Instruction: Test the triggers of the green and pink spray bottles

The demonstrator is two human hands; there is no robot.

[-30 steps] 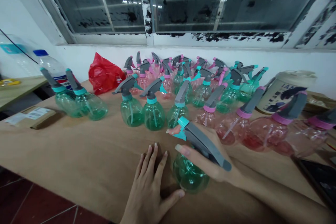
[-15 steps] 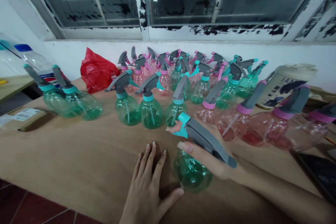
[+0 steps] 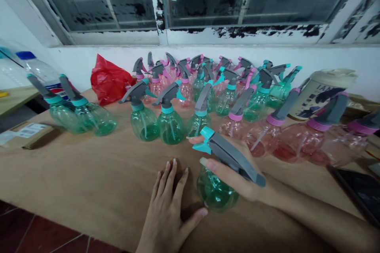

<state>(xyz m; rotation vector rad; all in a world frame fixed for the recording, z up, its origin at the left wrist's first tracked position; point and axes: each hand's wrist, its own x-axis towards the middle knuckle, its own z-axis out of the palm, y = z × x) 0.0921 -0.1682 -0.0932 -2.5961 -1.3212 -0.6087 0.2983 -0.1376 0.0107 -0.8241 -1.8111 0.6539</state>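
My right hand point(image 3: 234, 174) grips a green spray bottle point(image 3: 216, 191) by its neck, under the grey trigger head with a teal nozzle point(image 3: 204, 142). The bottle stands near the table's front edge. My left hand point(image 3: 168, 209) lies flat on the brown table point(image 3: 74, 170) just left of the bottle, fingers spread, thumb near the bottle's base. Behind them stand several green spray bottles point(image 3: 170, 124) and several pink ones point(image 3: 267, 140).
A red plastic bag point(image 3: 108, 79) sits at the back left by the wall. Two green bottles point(image 3: 89, 114) stand apart on the left, before a clear water bottle point(image 3: 41, 71). A cream printed container point(image 3: 322, 93) stands at right. A dark flat object point(image 3: 360, 197) lies at the right edge.
The green bottle in my right hand has shifted slightly up and away from the table's front edge. My left hand has stayed flat on the table.
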